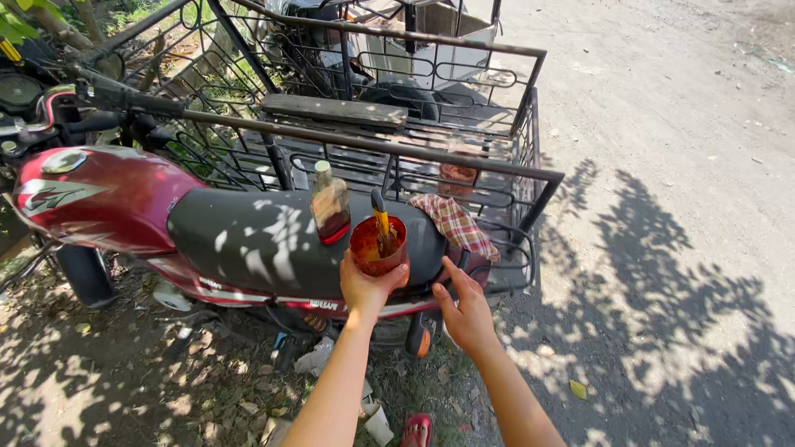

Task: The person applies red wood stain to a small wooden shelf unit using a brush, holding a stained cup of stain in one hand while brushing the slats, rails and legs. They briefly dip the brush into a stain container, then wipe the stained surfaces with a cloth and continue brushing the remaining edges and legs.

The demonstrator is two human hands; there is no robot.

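Nearest, the right hand (465, 310) reaches toward the black motorcycle seat (248, 240), fingers spread and holding nothing. The left hand (370, 284) grips a red paint cup (378, 246) holding a yellow-handled brush (383, 223). A bottle (330, 207) and checkered cloth (454, 223) rest on the seat.

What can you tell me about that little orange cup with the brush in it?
The cup is small, round and open-topped, smeared rusty orange-red inside and out, probably plastic. It stands upright on the black motorcycle seat. The left hand grips it from below and around the side. A brush with a yellow and black handle leans inside it. A glass bottle stands just beside it, apparently apart.
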